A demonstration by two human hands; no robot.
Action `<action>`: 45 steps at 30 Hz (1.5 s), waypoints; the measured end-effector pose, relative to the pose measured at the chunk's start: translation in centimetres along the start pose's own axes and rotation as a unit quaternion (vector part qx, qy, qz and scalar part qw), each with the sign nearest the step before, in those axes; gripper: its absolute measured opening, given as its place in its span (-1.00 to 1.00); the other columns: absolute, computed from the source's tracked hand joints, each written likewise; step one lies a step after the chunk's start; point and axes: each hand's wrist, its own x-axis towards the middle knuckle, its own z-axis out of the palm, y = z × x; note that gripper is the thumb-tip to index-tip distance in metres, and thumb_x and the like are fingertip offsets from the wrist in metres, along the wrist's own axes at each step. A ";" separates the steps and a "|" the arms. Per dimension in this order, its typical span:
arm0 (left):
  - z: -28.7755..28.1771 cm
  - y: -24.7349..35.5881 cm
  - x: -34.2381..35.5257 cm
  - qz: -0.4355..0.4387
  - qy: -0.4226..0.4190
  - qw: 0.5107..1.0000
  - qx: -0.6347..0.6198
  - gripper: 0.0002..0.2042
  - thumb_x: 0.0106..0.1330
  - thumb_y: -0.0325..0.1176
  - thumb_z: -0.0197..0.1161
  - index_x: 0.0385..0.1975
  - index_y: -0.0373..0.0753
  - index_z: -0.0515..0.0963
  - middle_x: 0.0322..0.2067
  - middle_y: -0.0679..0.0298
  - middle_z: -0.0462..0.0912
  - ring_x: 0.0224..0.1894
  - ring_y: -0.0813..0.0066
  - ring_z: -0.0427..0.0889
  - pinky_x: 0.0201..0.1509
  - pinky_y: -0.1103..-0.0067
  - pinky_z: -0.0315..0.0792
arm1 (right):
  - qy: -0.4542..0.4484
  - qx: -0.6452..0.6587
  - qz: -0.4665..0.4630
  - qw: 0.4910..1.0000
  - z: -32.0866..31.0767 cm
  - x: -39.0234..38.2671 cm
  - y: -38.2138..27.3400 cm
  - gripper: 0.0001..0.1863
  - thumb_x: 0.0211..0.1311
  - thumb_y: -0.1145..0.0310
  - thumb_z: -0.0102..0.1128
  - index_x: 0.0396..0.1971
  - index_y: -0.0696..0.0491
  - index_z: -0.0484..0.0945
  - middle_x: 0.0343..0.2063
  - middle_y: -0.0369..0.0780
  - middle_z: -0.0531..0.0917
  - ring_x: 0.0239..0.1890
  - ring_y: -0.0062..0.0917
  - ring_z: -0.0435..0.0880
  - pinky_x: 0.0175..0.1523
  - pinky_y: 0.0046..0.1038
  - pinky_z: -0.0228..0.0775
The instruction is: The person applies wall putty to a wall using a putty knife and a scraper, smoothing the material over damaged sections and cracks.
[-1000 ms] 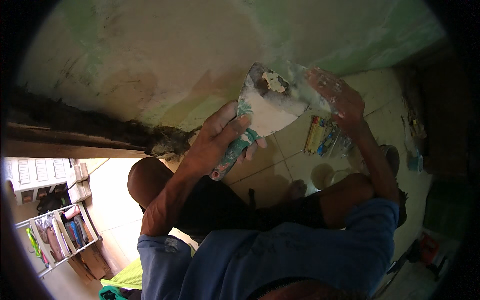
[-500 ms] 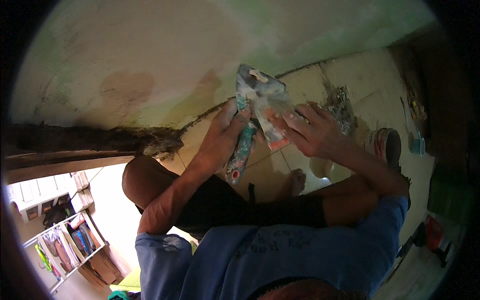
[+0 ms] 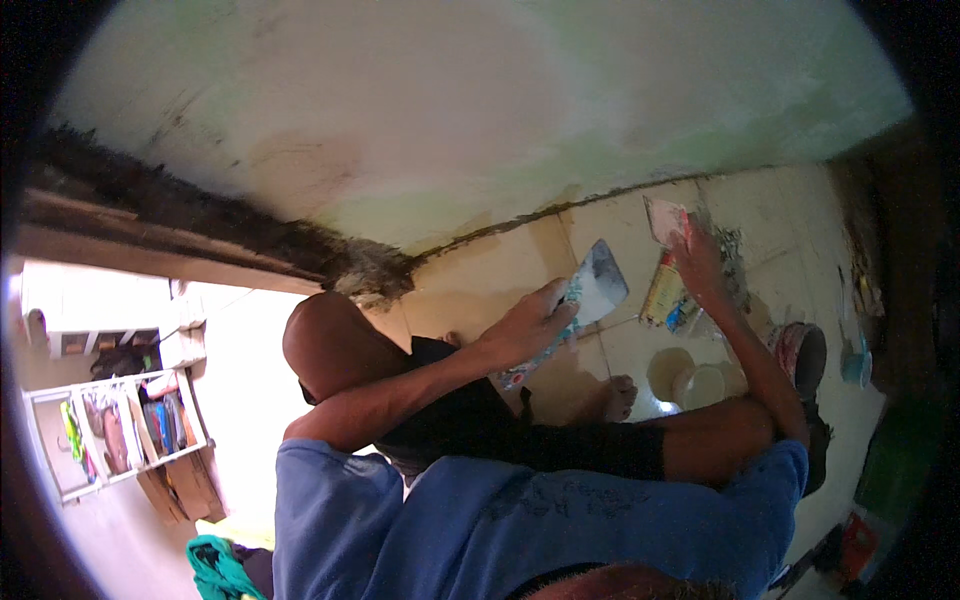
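My left hand [image 3: 530, 328] is closed round a putty knife [image 3: 598, 285], its wide grey-white blade pointing up and to the right and its speckled teal handle trailing below the fist. My right hand [image 3: 697, 262] reaches out over the floor near the wall, closed on a flat scraper [image 3: 662, 216] with a pale blade and a red part by the fingers. Beneath that hand lies a yellow-and-red package [image 3: 659, 288], with a small blue thing [image 3: 681, 314] beside it. The right hand partly hides the rubble behind it.
The patchy green-white wall [image 3: 440, 110] rises ahead, with a dark, crumbling edge [image 3: 350, 265] at its base. A pale round tub [image 3: 704, 384] and a reddish bucket [image 3: 797, 352] stand on the right. Farther right is a teal cup [image 3: 856, 367]. Left, a rack [image 3: 125, 430] holds assorted items.
My hands have parted. The right has carried the scraper away to the right and down toward the package. The left has lowered the putty knife, whose blade now tilts right.
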 end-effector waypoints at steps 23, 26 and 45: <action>-0.2 -0.5 0.1 -0.104 -0.026 0.978 -0.179 -0.62 0.48 -0.18 -0.08 0.10 -0.35 0.27 -0.23 0.14 0.55 -0.27 0.45 0.55 -0.14 0.46 0.47 | -0.071 0.509 0.263 0.816 -4.5 -1.0 -1.1 -0.36 0.23 0.19 0.19 0.28 0.06 0.23 0.01 -0.27 0.46 -0.11 -0.57 0.46 -0.11 -0.46 0.35; 0.1 -0.4 0.3 -0.080 -0.045 0.976 -0.198 -0.63 0.48 -0.19 -0.08 0.09 -0.35 0.27 -0.22 0.10 0.55 -0.25 0.41 0.56 -0.12 0.43 0.45 | -0.148 0.571 0.198 0.783 -4.1 -2.0 -4.0 -0.32 0.24 0.12 0.14 0.32 -0.02 0.18 -0.01 -0.33 0.44 -0.26 -0.65 0.45 -0.28 -0.51 0.32; -2.3 7.4 -2.2 0.048 -0.015 0.987 -0.150 -0.76 0.46 -0.31 -0.07 -0.06 -0.37 0.29 -0.49 0.05 0.58 -0.42 0.27 0.60 -0.26 0.39 0.45 | -0.155 0.244 0.216 0.933 -8.1 -0.4 -2.2 -0.61 0.15 0.29 0.24 -0.04 0.13 0.56 -0.24 -0.23 0.63 -0.34 -0.58 0.60 -0.26 -0.51 0.44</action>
